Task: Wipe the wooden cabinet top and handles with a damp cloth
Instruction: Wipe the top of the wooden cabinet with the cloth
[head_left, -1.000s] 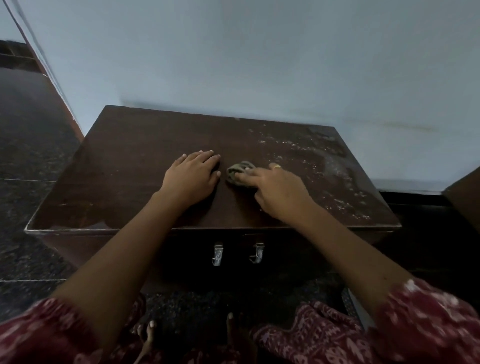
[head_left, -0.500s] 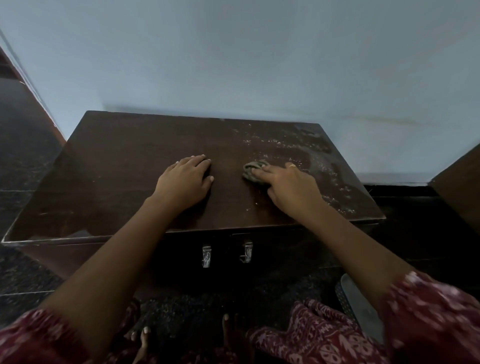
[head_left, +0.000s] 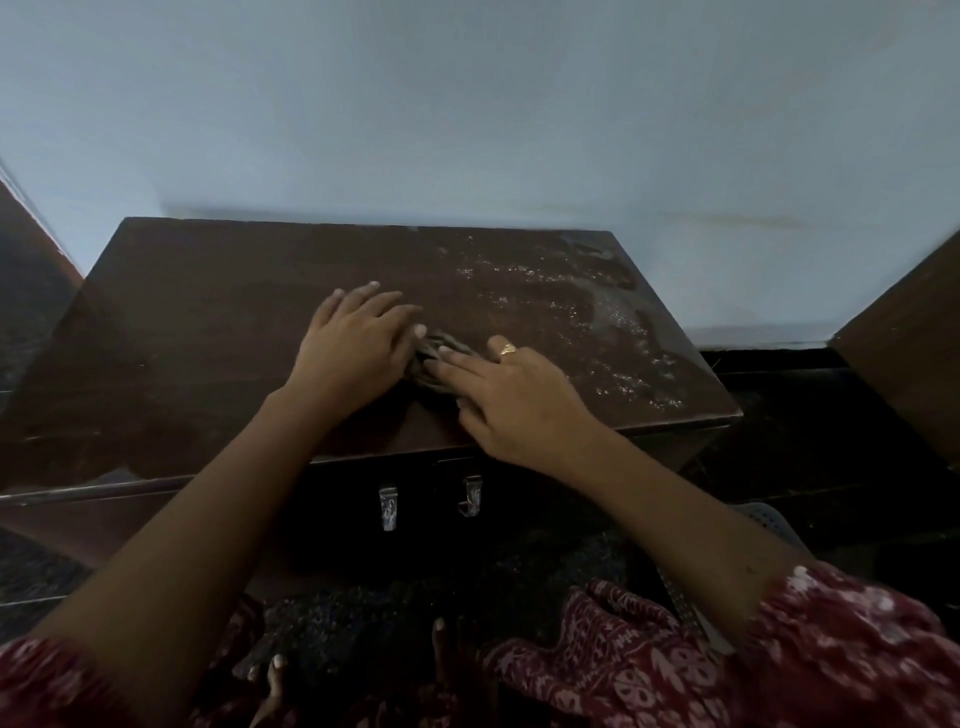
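Observation:
The dark wooden cabinet top (head_left: 208, 332) lies in front of me against a pale wall, with pale dusty specks over its right half. A small crumpled grey-brown cloth (head_left: 434, 358) rests near the middle of the top. My right hand (head_left: 514, 400), wearing a gold ring, presses flat on the cloth with its fingers. My left hand (head_left: 358, 343) lies flat on the wood, fingers apart, its fingertips touching the cloth's left edge. Two small metal handles (head_left: 388, 506) hang on the shadowed cabinet front below the top's near edge.
A pale blue wall (head_left: 467, 130) rises right behind the cabinet. Another dark wooden piece (head_left: 914, 332) stands at the right edge. The floor is dark speckled stone (head_left: 36, 571). My bare toes (head_left: 275, 665) and red patterned clothing show below.
My right hand has slid the cloth leftward and nearer to me, from the dusty right side to my left hand. The left hand stayed planted on the top.

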